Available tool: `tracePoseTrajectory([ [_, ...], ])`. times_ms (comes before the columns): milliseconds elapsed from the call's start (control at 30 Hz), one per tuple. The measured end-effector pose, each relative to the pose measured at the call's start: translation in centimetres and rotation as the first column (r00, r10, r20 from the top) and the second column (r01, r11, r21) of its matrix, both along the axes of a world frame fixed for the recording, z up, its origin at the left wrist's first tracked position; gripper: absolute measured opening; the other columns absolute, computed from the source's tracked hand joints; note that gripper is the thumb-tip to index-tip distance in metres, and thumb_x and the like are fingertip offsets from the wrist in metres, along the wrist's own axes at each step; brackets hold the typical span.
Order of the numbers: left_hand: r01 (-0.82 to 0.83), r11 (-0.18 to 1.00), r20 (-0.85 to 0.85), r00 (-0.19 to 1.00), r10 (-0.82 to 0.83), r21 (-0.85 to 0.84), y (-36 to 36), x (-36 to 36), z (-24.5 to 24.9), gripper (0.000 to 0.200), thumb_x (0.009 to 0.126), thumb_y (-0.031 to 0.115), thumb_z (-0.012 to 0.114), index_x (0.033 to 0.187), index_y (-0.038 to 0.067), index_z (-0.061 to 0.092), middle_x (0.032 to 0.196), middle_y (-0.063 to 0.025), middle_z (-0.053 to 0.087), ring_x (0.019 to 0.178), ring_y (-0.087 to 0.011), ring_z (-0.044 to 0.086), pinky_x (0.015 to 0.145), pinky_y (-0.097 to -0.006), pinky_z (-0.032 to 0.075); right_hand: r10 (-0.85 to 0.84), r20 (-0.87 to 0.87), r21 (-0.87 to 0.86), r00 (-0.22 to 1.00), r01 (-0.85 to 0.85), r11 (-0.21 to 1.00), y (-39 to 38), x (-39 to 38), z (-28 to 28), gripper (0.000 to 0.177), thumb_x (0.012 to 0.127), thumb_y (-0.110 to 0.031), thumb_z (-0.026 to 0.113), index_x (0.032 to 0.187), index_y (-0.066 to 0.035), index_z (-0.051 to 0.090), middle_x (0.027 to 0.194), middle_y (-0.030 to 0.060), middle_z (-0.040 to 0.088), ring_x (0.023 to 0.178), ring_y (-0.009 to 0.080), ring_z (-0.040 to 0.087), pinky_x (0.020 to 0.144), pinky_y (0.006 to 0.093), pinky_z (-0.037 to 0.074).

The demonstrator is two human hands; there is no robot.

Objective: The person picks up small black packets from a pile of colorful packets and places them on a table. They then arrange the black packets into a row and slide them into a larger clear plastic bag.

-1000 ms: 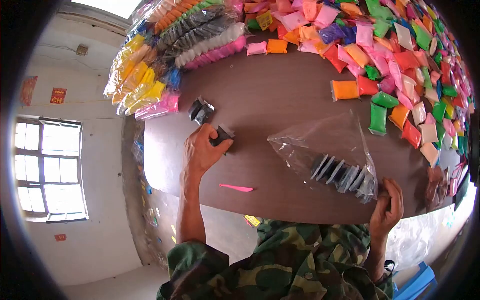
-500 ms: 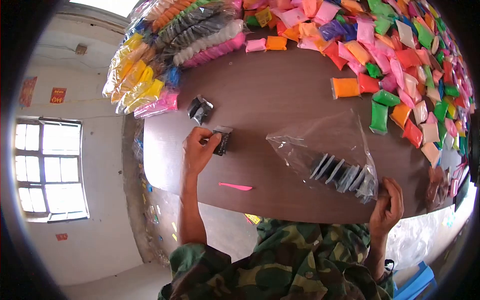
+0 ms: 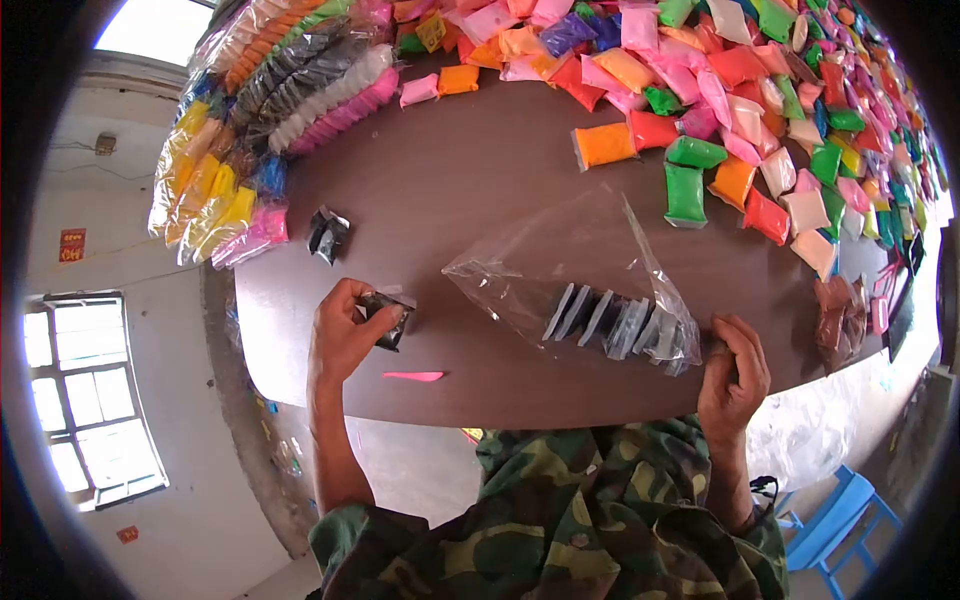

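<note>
My left hand (image 3: 343, 335) pinches a small black packet (image 3: 392, 322) between thumb and fingers at the left of the table. Farther back lie loose black packets (image 3: 328, 235), close together. A clear plastic bag (image 3: 545, 240) lies to the right, its wide mouth towards the left. Inside it several black packets (image 3: 598, 318) stand in a row. My right hand (image 3: 735, 378) is at the bag's right end with curled fingers, and seems to grip its edge; the fingertips are partly hidden. A pink plastic knife (image 3: 413, 376) lies near the front edge, below the held packet.
Filled bags of coloured packets (image 3: 320, 90) sit at the back left. A large heap of loose packets (image 3: 730, 90) covers the back and right of the brown table (image 3: 420, 180). A brown packet (image 3: 840, 315) lies at the right edge. A blue stool (image 3: 835, 515) stands below right.
The view has shifted, so the table's things appear farther left. My left hand has drawn the black packet away from the loose ones, towards the front edge. My right hand stays at the bag's end.
</note>
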State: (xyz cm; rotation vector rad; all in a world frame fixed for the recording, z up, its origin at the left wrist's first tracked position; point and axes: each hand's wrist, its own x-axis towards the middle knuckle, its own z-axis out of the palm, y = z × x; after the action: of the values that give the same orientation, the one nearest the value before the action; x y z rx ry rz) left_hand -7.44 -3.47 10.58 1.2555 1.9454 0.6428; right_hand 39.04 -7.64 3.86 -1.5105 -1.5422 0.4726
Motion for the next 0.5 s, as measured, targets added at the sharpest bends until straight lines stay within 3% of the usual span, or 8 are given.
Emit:
tracePoseTrajectory([
  [167, -0.022, 0.995, 0.191, 0.982, 0.004, 0.092, -2.0, 4.7, 5.3, 0.041, 0.087, 0.01, 0.082, 0.121, -0.003, 0.064, 0.095, -0.0062, 0.073, 0.078, -0.0086, 0.067, 0.066, -0.0241, 0.053, -0.023, -0.047, -0.001, 0.999, 0.023, 1.0, 0.0, 0.0, 0.1, 0.031, 0.091, 0.012, 0.058, 0.116, 0.004, 0.074, 0.12, 0.0225, 0.075, 0.111, 0.0333, 0.074, 0.096, 0.0386, 0.056],
  [200, -0.055, 0.998, 0.222, 0.973, 0.056, -0.008, -2.4, 5.3, 6.6, 0.044, 0.085, 0.012, 0.084, 0.122, -0.002, 0.064, 0.098, -0.0061, 0.073, 0.082, -0.0098, 0.068, 0.073, -0.0259, 0.056, -0.043, -0.057, -0.003, 0.997, 0.043, 0.999, -0.1, 0.2, 0.0, 0.03, 0.091, 0.012, 0.059, 0.116, 0.004, 0.074, 0.12, 0.0224, 0.075, 0.11, 0.0333, 0.074, 0.096, 0.0386, 0.056],
  [333, -0.027, 0.989, 0.444, 0.895, -0.041, 0.145, -3.9, 9.6, 6.4, 0.046, 0.08, 0.014, 0.088, 0.117, -0.001, 0.066, 0.102, -0.0061, 0.072, 0.088, -0.012, 0.068, 0.081, -0.0291, 0.057, 0.022, -0.077, 0.082, 0.997, -0.016, 0.996, -1.3, 0.2, 2.3, 0.027, 0.091, 0.008, 0.065, 0.115, 0.001, 0.075, 0.118, 0.0209, 0.076, 0.107, 0.0327, 0.075, 0.092, 0.0395, 0.059],
  [400, 0.073, 0.966, 0.355, 0.921, -0.161, 0.247, -4.1, 11.7, 6.2, 0.048, 0.076, 0.014, 0.092, 0.114, -0.001, 0.066, 0.1, -0.0077, 0.072, 0.088, -0.0137, 0.069, 0.078, -0.0302, 0.057, 0.32, -0.073, 0.176, 0.944, -0.304, 0.936, -1.2, -1.3, 5.3, 0.028, 0.089, 0.001, 0.071, 0.117, -0.001, 0.075, 0.116, 0.0191, 0.076, 0.103, 0.0314, 0.075, 0.085, 0.041, 0.062],
  [467, 0.168, 0.924, 0.303, 0.911, -0.278, 0.343, -3.9, 13.8, 5.9, 0.05, 0.074, 0.015, 0.094, 0.113, -0.001, 0.067, 0.101, -0.0104, 0.072, 0.088, -0.0159, 0.07, 0.077, -0.0309, 0.056, 0.556, -0.055, 0.051, 0.829, -0.554, 0.831, -1.0, -2.7, 8.0, 0.038, 0.086, -0.013, 0.083, 0.121, 0.0, 0.074, 0.115, 0.0186, 0.075, 0.102, 0.0309, 0.076, 0.082, 0.0415, 0.063],
  [500, 0.199, 0.897, 0.283, 0.902, -0.325, 0.395, -4.0, 14.9, 5.7, 0.051, 0.074, 0.015, 0.095, 0.113, -0.001, 0.067, 0.101, -0.0116, 0.072, 0.088, -0.0171, 0.07, 0.077, -0.0312, 0.056, 0.575, -0.08, 0.05, 0.814, -0.573, 0.818, -1.3, -3.8, 8.3, 0.05, 0.085, -0.02, 0.087, 0.128, 0.0, 0.071, 0.118, 0.0198, 0.073, 0.101, 0.0319, 0.075, 0.082, 0.0414, 0.063],
])
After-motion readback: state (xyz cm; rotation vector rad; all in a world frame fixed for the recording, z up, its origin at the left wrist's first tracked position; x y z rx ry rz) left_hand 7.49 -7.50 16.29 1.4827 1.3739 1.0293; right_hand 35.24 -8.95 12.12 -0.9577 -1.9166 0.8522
